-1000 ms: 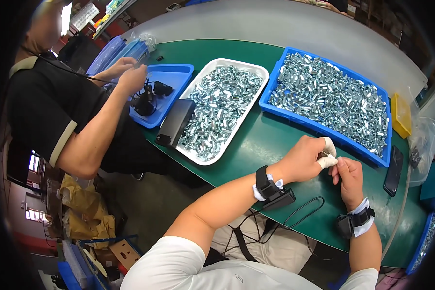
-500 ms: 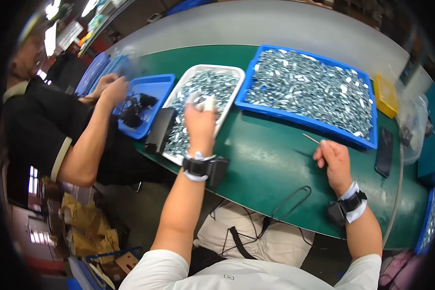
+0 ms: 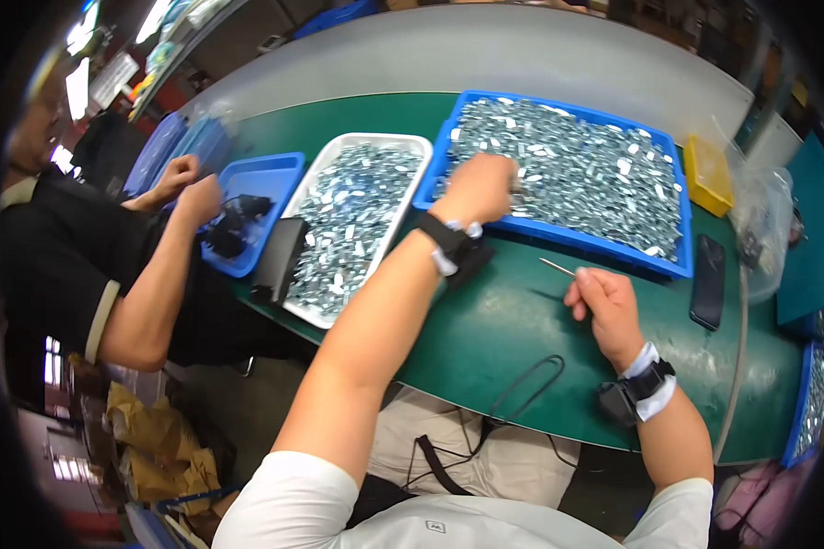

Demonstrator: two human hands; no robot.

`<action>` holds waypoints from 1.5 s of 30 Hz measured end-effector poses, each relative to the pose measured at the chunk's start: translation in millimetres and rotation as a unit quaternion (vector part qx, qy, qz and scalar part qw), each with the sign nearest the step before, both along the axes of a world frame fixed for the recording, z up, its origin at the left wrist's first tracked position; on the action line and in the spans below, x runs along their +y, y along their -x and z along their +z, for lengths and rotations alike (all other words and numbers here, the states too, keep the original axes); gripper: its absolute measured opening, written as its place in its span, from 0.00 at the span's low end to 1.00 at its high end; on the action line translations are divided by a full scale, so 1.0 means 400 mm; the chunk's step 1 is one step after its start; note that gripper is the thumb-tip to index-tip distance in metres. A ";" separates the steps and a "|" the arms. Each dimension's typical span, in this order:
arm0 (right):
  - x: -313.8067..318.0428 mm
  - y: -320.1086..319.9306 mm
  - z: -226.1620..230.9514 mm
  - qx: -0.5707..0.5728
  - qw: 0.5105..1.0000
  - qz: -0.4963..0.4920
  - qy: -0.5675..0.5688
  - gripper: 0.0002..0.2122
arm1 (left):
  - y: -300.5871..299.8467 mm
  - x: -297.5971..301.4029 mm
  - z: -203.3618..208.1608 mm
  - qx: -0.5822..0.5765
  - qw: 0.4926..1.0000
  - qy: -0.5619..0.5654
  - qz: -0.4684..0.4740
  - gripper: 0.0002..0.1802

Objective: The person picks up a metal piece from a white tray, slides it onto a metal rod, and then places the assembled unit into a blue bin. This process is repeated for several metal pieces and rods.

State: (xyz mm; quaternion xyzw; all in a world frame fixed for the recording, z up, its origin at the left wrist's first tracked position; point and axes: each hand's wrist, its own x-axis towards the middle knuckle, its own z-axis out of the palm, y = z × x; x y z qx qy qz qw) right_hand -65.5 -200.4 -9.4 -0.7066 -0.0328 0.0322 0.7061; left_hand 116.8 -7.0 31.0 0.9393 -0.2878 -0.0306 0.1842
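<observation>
My left hand (image 3: 481, 188) is over the near left corner of a large blue tray (image 3: 558, 229) heaped with small shiny metal pieces (image 3: 577, 174). Its fingers point down toward the pieces and are mostly hidden and blurred, so what they hold does not show. Over the green table, in front of that tray, my right hand (image 3: 606, 306) is closed around a thin pointed metal tool (image 3: 557, 267), whose tip sticks out to the left. Left of the blue tray lies a white tray (image 3: 410, 188) full of similar pieces.
A black box (image 3: 279, 259) stands against the white tray's left side. Further left, a co-worker's hands (image 3: 192, 188) are above a blue bin (image 3: 275, 169) with black parts. A phone (image 3: 708, 282), a yellow bin (image 3: 708, 176) and a plastic bag (image 3: 764, 220) are at the right. A black cable (image 3: 545, 366) loops over the table's front edge.
My left hand has moved right, from over the white tray to the large blue tray. The white object at its fingers earlier is out of sight. My right hand keeps its tool nearly in place.
</observation>
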 end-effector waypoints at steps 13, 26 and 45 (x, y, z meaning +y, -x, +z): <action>-0.007 -0.001 -0.004 -0.029 0.999 -0.036 -0.007 0.19 | 0.263 -0.017 -0.021 0.292 0.797 0.528 0.005 0.09; 0.007 0.004 -0.007 -0.043 0.997 -0.054 0.032 0.18 | 0.287 -0.023 -0.033 0.378 0.802 0.462 0.003 0.07; -0.007 0.006 0.001 -0.023 0.999 -0.016 -0.021 0.20 | 0.307 -0.045 -0.048 0.301 0.819 0.486 -0.052 0.08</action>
